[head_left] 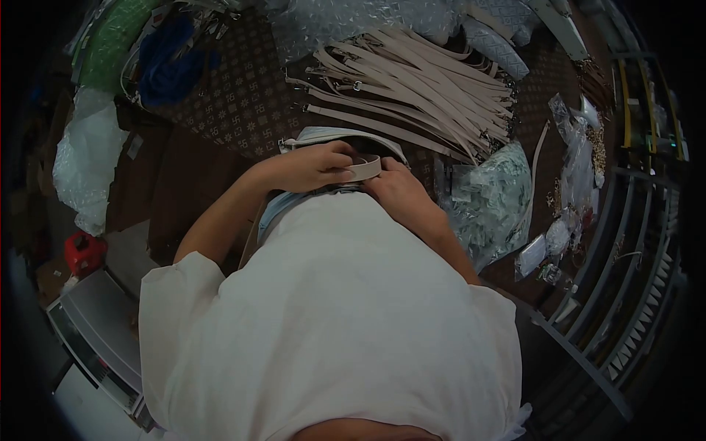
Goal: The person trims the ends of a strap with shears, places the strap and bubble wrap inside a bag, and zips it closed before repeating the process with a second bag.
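Head view: left grip (318, 166) holds a strap (367, 170) (beige, curled) at an open bag (331, 134); right grip (398, 189) unclear.

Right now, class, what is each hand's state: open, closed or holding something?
Left hand: closed on a looped beige strap.
Right hand: at the loop's other side, fingertips partly hidden; grip cannot be told.

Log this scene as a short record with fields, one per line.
Left hand: left hand grips a coiled flat beige strap
Right hand: right hand is at the coil's other side; its fingertips are hidden
Near hands: pale bag with a dark opening
Beyond: heap of long beige straps with metal clasps
Right side: clear plastic bag of pale green pieces
Surface: dark brown patterned covering
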The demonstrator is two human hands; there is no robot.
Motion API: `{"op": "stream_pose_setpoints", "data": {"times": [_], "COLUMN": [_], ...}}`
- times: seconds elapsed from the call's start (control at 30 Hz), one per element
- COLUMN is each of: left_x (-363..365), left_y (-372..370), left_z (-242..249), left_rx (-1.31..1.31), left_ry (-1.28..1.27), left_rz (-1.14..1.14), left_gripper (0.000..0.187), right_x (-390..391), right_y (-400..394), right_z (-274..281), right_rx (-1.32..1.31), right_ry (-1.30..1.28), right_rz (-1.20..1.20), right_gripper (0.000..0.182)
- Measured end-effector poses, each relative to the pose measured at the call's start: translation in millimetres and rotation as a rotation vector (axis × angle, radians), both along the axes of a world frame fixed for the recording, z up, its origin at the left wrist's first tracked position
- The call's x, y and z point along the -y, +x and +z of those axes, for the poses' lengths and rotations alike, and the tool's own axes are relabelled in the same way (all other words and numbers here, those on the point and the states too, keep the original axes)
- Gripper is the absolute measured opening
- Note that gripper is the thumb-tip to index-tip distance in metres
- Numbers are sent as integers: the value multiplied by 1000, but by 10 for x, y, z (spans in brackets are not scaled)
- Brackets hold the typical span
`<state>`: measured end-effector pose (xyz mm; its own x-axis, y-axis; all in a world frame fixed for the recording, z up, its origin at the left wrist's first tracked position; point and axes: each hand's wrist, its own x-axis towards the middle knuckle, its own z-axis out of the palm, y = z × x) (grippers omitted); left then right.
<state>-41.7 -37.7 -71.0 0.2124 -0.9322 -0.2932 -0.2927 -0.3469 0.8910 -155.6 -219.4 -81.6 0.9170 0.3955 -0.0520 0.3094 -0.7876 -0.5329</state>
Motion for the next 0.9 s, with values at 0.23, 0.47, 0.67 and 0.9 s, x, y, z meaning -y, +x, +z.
{"op": "stream_pose_setpoints", "data": {"times": [0.23,0.47,0.67,0.9], "left_x": [164,587,483,263], "left_y": [-46,-165,-104,-113], "left_z": [49,-241,-642,-436], "left_rx": [402,594,451,752], "left_ry": [402,413,368,142], "left_rz": [-136,-88,-73,-33], "left_gripper": [15,17,15,9], "right_x": [22,45,23,23], "right_y": [17,85,72,61], "right_z": [-25,-84,-52,-49], "right_rx": [-54,-79,-59,-38], "right_ry": [-59,-111,-62,-29], "right_rz": [36,114,107,30], "right_gripper": [13,11,12,9]}}
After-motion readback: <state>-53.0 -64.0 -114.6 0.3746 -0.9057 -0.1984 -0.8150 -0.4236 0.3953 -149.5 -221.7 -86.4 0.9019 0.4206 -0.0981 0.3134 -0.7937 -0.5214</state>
